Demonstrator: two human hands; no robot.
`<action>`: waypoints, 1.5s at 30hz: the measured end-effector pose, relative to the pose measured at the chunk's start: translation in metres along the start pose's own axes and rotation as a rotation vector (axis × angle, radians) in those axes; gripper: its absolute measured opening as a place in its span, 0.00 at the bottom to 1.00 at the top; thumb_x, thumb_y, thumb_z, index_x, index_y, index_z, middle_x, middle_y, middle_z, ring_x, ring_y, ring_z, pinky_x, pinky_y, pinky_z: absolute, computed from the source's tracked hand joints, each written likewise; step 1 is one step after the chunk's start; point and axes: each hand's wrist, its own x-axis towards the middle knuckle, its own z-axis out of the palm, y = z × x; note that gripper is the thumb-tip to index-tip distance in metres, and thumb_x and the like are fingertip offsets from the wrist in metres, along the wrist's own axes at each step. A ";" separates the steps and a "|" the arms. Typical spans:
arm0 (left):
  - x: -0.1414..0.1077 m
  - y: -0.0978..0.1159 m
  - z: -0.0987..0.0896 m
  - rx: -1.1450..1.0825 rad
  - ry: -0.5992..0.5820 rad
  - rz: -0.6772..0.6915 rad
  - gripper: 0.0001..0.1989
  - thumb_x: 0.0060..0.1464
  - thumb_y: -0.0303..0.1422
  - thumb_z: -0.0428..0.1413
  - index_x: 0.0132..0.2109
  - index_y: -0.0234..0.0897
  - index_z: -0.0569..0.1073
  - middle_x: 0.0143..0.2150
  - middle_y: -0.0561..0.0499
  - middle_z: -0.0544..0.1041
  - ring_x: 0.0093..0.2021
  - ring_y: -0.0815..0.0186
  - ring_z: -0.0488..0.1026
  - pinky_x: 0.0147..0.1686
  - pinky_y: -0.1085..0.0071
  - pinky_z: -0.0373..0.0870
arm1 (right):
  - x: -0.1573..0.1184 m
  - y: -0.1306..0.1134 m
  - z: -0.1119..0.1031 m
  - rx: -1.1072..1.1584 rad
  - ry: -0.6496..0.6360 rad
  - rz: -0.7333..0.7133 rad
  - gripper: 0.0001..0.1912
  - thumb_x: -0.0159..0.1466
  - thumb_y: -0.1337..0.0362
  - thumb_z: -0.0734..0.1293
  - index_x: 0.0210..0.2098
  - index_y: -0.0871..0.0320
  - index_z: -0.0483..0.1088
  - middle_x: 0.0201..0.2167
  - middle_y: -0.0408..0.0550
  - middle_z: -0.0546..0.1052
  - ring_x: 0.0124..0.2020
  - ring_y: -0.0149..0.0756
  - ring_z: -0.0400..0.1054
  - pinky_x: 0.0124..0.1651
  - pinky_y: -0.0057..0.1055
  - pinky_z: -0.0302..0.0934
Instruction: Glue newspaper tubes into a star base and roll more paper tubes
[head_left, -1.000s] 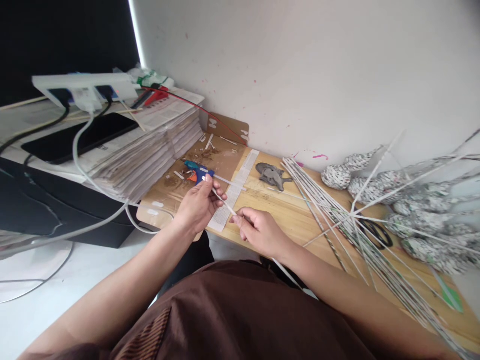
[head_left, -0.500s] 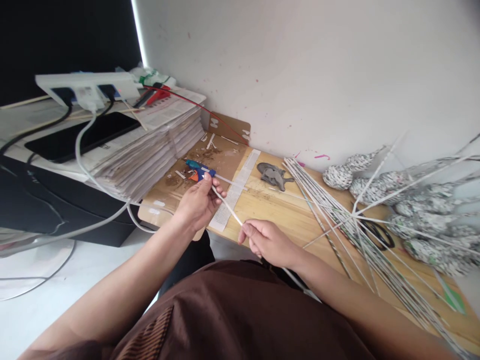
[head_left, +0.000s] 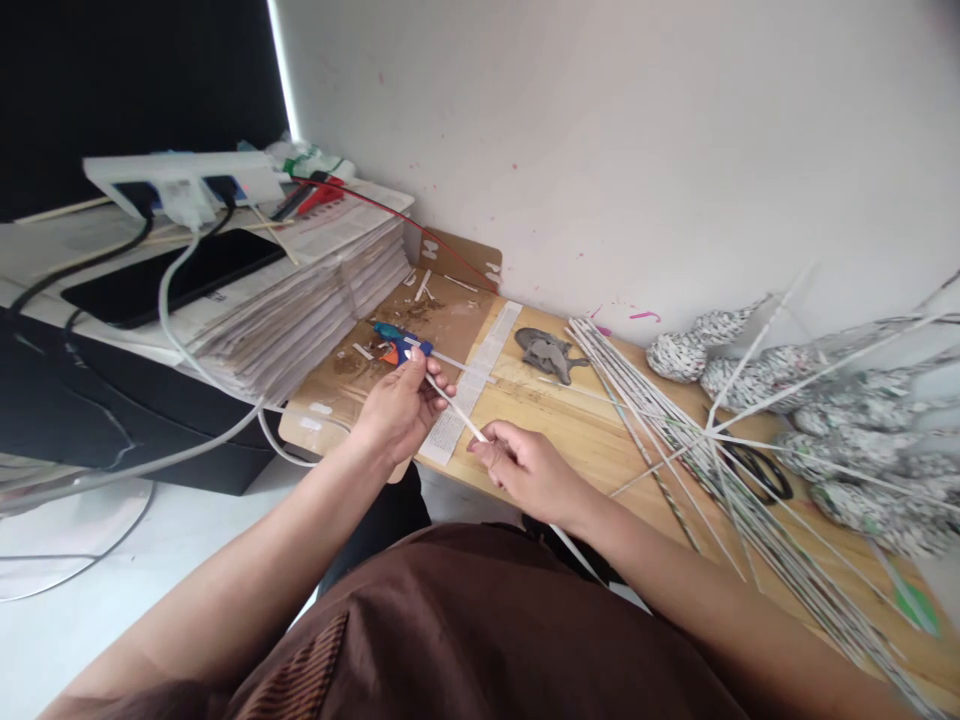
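Observation:
A thin white rolled-paper stick (head_left: 463, 416) runs slantwise between my two hands, above the table's front edge. My left hand (head_left: 407, 405) pinches its upper end between thumb and fingers. Further down, my right hand (head_left: 529, 467) is closed round the same stick, whose lower part comes out below the hand in front of the brown shirt. Just beyond my left hand lies a blue glue gun (head_left: 409, 346) with a glue stick at its back. To the right, a star of joined paper sticks (head_left: 709, 433) rests over a bundle of paper sticks (head_left: 622, 375).
Woven paper shapes (head_left: 679, 355) line the wall at right, near black-handled scissors (head_left: 765, 475). A grey object (head_left: 551, 352) lies mid-table. At left, a newspaper stack (head_left: 330, 285) carries a phone (head_left: 176, 275) and a power strip (head_left: 184, 185); a white cable (head_left: 169, 300) hangs down.
My right hand has slid slightly up along the paper stick, with its fingers gripping a little differently. My left hand stays almost in place. The view has shifted slightly.

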 end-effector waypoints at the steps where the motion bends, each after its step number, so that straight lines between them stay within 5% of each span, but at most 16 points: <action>1: 0.000 0.000 0.000 0.007 0.008 0.002 0.15 0.61 0.40 0.51 0.31 0.33 0.68 0.26 0.52 0.68 0.26 0.72 0.71 0.21 0.81 0.66 | 0.000 0.000 0.001 -0.074 0.050 -0.043 0.17 0.63 0.49 0.65 0.33 0.58 0.67 0.21 0.40 0.66 0.21 0.27 0.56 0.25 0.26 0.49; 7: -0.001 0.000 0.002 -0.006 -0.001 -0.020 0.15 0.60 0.40 0.53 0.31 0.32 0.68 0.26 0.52 0.67 0.26 0.72 0.70 0.20 0.81 0.65 | 0.009 -0.002 0.001 0.271 -0.241 0.163 0.20 0.67 0.47 0.57 0.32 0.57 0.65 0.13 0.33 0.55 0.15 0.27 0.51 0.22 0.26 0.51; 11: -0.002 0.000 0.002 0.003 -0.006 -0.009 0.14 0.59 0.40 0.54 0.31 0.32 0.68 0.26 0.52 0.68 0.26 0.72 0.70 0.21 0.81 0.65 | 0.018 -0.006 0.002 0.206 -0.104 0.074 0.20 0.65 0.47 0.61 0.32 0.59 0.66 0.14 0.36 0.61 0.16 0.26 0.54 0.23 0.25 0.50; 15: -0.003 0.000 0.001 -0.021 -0.031 -0.011 0.14 0.58 0.40 0.55 0.31 0.33 0.68 0.26 0.52 0.68 0.26 0.71 0.71 0.22 0.80 0.67 | 0.022 -0.009 0.004 0.422 -0.265 0.202 0.19 0.65 0.46 0.59 0.31 0.57 0.62 0.12 0.33 0.54 0.15 0.27 0.51 0.22 0.26 0.49; 20: -0.004 -0.002 0.001 0.001 0.001 0.009 0.14 0.58 0.40 0.55 0.31 0.33 0.68 0.27 0.51 0.69 0.27 0.71 0.71 0.23 0.79 0.68 | 0.024 -0.010 0.004 -0.023 0.011 -0.030 0.18 0.63 0.48 0.64 0.31 0.58 0.68 0.19 0.39 0.66 0.20 0.27 0.57 0.25 0.26 0.50; 25: -0.003 -0.001 0.001 -0.016 -0.043 0.000 0.13 0.58 0.38 0.55 0.32 0.32 0.69 0.27 0.52 0.69 0.27 0.72 0.70 0.24 0.80 0.68 | 0.031 -0.009 0.007 0.321 -0.199 0.151 0.21 0.65 0.45 0.58 0.29 0.57 0.62 0.12 0.33 0.54 0.14 0.27 0.52 0.21 0.26 0.49; 30: -0.003 -0.001 -0.002 0.010 -0.068 0.003 0.12 0.60 0.38 0.53 0.34 0.33 0.69 0.28 0.51 0.70 0.28 0.70 0.73 0.25 0.78 0.71 | 0.035 -0.008 0.008 0.221 -0.080 0.053 0.21 0.63 0.46 0.63 0.30 0.59 0.65 0.14 0.36 0.61 0.16 0.25 0.53 0.22 0.25 0.49; 34: -0.004 0.000 -0.004 -0.002 -0.111 -0.018 0.11 0.60 0.37 0.53 0.34 0.33 0.70 0.28 0.50 0.71 0.28 0.70 0.73 0.27 0.77 0.73 | 0.034 -0.007 0.008 0.384 -0.230 0.157 0.21 0.64 0.44 0.60 0.31 0.56 0.62 0.12 0.32 0.54 0.15 0.27 0.53 0.21 0.25 0.49; 39: -0.004 0.000 -0.003 0.001 -0.107 -0.010 0.12 0.61 0.37 0.52 0.34 0.33 0.70 0.27 0.51 0.70 0.28 0.69 0.74 0.28 0.76 0.74 | 0.030 -0.009 0.008 0.033 -0.018 -0.013 0.19 0.64 0.47 0.63 0.31 0.57 0.66 0.17 0.38 0.63 0.19 0.27 0.55 0.25 0.26 0.50; 43: -0.005 0.000 -0.002 -0.016 -0.135 -0.020 0.12 0.62 0.37 0.51 0.34 0.33 0.70 0.27 0.51 0.70 0.28 0.70 0.74 0.27 0.77 0.73 | 0.030 -0.014 0.006 0.316 -0.270 0.140 0.20 0.67 0.46 0.56 0.29 0.55 0.61 0.13 0.33 0.51 0.16 0.28 0.48 0.23 0.27 0.49; 45: -0.006 0.001 -0.002 -0.021 -0.134 -0.012 0.12 0.62 0.37 0.50 0.34 0.33 0.69 0.27 0.51 0.70 0.28 0.70 0.74 0.28 0.77 0.74 | 0.030 -0.015 0.006 0.258 -0.233 0.096 0.19 0.66 0.46 0.57 0.30 0.56 0.61 0.14 0.34 0.53 0.17 0.28 0.49 0.24 0.27 0.50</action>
